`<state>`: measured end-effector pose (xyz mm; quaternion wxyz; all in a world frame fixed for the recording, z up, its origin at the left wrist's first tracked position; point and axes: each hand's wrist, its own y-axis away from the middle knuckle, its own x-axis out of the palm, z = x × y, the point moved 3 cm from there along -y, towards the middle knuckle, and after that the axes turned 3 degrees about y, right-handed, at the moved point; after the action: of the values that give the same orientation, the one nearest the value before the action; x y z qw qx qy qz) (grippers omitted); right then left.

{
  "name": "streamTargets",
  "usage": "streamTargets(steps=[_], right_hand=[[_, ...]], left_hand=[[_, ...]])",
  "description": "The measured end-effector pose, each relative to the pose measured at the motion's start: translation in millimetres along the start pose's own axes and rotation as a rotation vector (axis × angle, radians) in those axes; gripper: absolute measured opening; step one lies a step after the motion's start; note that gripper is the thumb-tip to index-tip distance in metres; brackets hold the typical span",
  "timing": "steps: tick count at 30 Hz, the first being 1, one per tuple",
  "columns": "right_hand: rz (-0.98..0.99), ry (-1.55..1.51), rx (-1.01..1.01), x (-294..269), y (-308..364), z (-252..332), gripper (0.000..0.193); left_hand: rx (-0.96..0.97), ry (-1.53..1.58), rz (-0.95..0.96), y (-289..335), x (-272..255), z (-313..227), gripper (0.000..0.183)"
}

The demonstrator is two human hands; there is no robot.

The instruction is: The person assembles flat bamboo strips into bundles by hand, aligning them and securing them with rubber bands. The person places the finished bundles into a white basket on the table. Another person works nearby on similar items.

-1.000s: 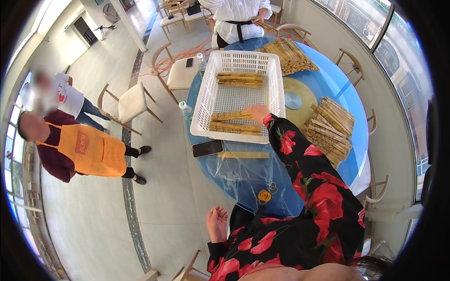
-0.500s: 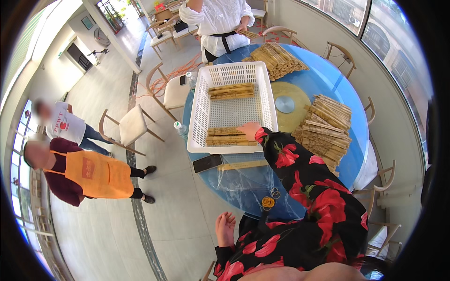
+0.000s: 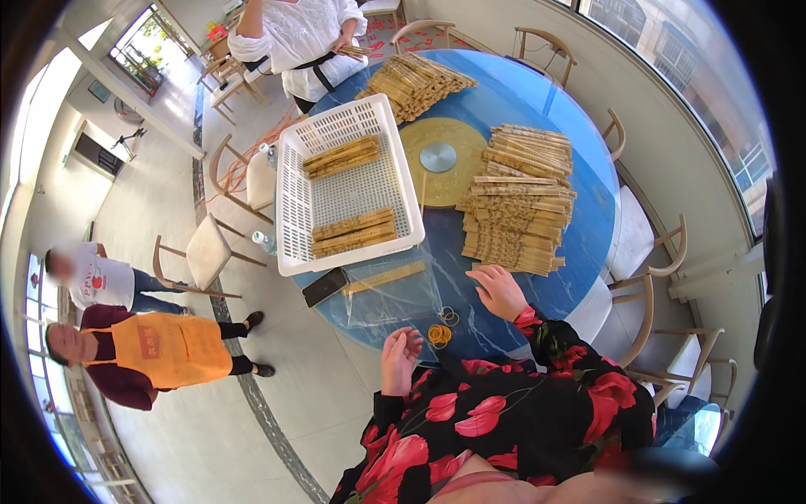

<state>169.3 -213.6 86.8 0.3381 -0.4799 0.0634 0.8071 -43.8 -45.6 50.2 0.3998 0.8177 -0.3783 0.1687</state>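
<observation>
My right hand [image 3: 498,292] is over the blue table with its fingers stretched out and nothing in them. It is just below a big pile of flat bamboo-like strips [image 3: 520,202], nearest its lower end. My left hand [image 3: 400,361] is at the table's near edge, its fingers loosely bent with a gap and nothing seen in them. Beside it lie yellow rubber bands [image 3: 439,336], with a few thin loose bands [image 3: 450,317] above. A white plastic basket [image 3: 411,227] holds two groups of strips, an upper group [image 3: 342,157] and a lower group [image 3: 353,233].
A phone [image 3: 324,288], a flat yellowish strip [image 3: 384,277] and clear plastic film lie below the basket. Another strip pile [image 3: 416,84] is at the far side, near a person in white [image 3: 311,42] holding strips. Two people stand at left. Chairs ring the round table [image 3: 588,168].
My right hand has left the lower strips in the basket and drawn back to the right, near the large pile. The view has shifted. My left hand stays by the table edge.
</observation>
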Motion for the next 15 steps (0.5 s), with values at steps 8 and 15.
streamTargets(steps=[8, 15], right_hand=[[-0.067, -0.021, 0.246, -6, 92, -45, 0.031], [-0.137, -0.035, 0.203, -3, 88, -70, 0.027]], left_hand=[[-0.066, -0.101, 0.135, -3, 57, 15, 0.026], [-0.139, -0.164, 0.198, -9, 86, 33, 0.024]])
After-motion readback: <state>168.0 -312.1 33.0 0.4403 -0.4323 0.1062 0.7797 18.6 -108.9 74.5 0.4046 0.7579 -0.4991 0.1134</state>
